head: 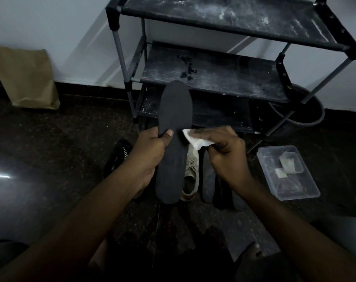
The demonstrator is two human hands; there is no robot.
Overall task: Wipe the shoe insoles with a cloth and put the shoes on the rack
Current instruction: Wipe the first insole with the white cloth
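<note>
The left hand (150,153) grips a long dark grey insole (175,110) by its left edge, with the thumb (169,133) lying on top and the other fingers curled behind. The right hand (224,151) holds a white cloth (193,139), with the fingers bent over it, and the cloth touches the right side of the insole near the middle. The insole is up in the air between the two hands, and its rounded far end points at the rack (213,74). No writing shows on the insole. Under the hands, shoes sit close together on the dark floor (51,159). On the left is a black shoe (120,157) with white stripes and some small white letters, but they are too small and dim to read. Next to the insole is a cream shoe (191,176) with laces, and just beside that is a grey shoe (208,180). Another dark shape lies past it, and it is too dark to tell what it is. The rack is black with grey poles, and its shelves look dusty with pale smears and a few dark spots. To the right on the floor is a clear plastic box (287,171) with small white pieces (288,164) inside. Behind the rack's right leg stands a round dark tub (301,117). Far to the left, a brown paper bag (24,78) leans on the pale wall (51,27).
</note>
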